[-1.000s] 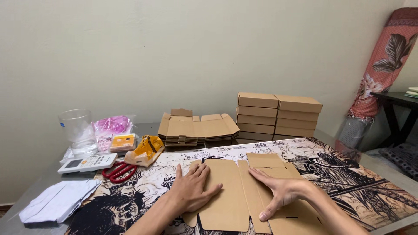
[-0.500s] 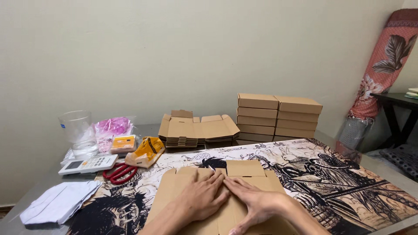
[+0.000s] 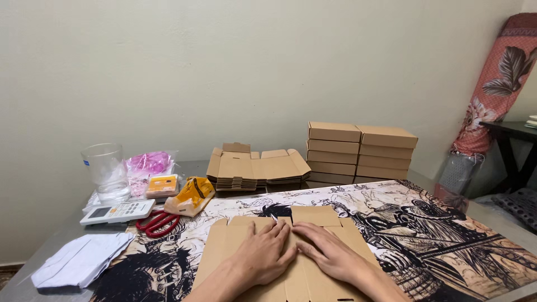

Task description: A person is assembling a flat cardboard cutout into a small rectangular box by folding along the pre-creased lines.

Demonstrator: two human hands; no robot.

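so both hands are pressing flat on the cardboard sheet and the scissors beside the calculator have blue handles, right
Not quite: the head view shows the scissors have red handles, not blue. The rest holds: the left hand and right hand lie flat on the cardboard sheet, and the scissors sit beside the calculator.

A plain room corner with a grey worktable set against a pale wall.

The cream wall (image 3: 224, 72) is bare and evenly lit, with a soft shadow low behind the table. The grey table (image 3: 45, 246) runs to the wall and carries a large black-and-white illustrated mat (image 3: 447, 235). At the right, a rolled floral mattress (image 3: 498, 84) in red leans upright in the corner beside 1 dark side table (image 3: 512, 134), with a grey perforated basket (image 3: 461, 170) below.
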